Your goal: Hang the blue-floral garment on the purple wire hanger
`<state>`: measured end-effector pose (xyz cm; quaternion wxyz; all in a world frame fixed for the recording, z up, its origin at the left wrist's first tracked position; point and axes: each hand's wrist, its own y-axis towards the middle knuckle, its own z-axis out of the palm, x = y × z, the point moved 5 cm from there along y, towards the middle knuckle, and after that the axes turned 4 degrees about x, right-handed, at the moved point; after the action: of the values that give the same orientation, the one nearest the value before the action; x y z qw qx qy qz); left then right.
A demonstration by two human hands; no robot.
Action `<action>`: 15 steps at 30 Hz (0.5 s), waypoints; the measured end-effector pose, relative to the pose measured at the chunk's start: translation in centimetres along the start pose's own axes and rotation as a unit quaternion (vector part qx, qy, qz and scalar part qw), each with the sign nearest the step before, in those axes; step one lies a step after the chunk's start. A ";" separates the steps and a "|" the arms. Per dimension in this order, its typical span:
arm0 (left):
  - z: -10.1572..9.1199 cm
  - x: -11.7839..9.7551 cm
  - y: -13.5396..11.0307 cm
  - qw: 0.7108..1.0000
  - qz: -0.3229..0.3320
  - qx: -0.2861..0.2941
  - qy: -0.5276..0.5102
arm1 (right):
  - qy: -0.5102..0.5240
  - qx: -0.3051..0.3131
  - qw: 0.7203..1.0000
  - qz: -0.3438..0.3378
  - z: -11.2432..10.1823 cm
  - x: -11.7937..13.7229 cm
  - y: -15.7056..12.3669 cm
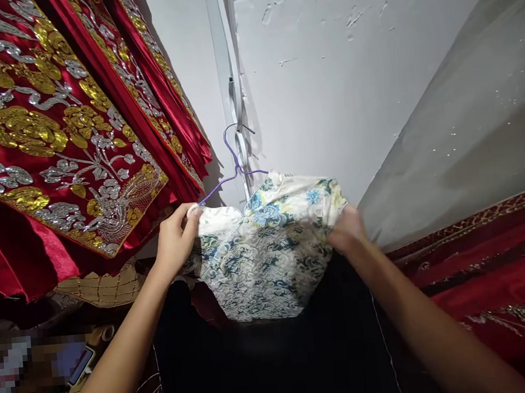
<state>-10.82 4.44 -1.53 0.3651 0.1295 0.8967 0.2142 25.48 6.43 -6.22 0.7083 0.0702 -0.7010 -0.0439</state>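
A white floral top (267,250) with blue and yellow flowers hangs on a thin purple wire hanger (237,169), whose hook is up by a pale strip on the wall. With fingers and thumb closed, my left hand (177,236) pinches the top's left shoulder near the hanger's end. On the other side my right hand (349,229), partly blurred, holds the edge of the right sleeve. Below the top spreads a black cloth (276,365) with thin pale edging; I cannot tell whether it joins the top.
Red satin garments (57,128) with gold and silver embroidery hang at the left. Behind the hanger is a white wall (317,83) with a vertical hanging strip (228,54). Dark red fabric (499,262) lies at the right. Cluttered items and a phone-like device (81,365) are lower left.
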 end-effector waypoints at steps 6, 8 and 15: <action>0.1 -0.7 1.0 0.999 -0.022 -0.021 -0.021 | -0.007 -0.010 0.996 -0.092 -0.7 6.7 -1.0; 0.1 -1.1 1.8 0.998 -0.025 -0.062 -0.022 | 0.028 0.073 0.989 -0.123 1.7 8.9 -2.1; 1.6 -1.9 1.4 0.975 0.043 -0.080 -0.204 | -0.037 0.500 0.864 -0.043 8.8 7.2 -6.4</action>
<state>-8.22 5.38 -0.77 0.5404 0.1793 0.7767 0.2695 17.05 -1.34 -0.10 0.5490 0.4432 -0.6513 0.2792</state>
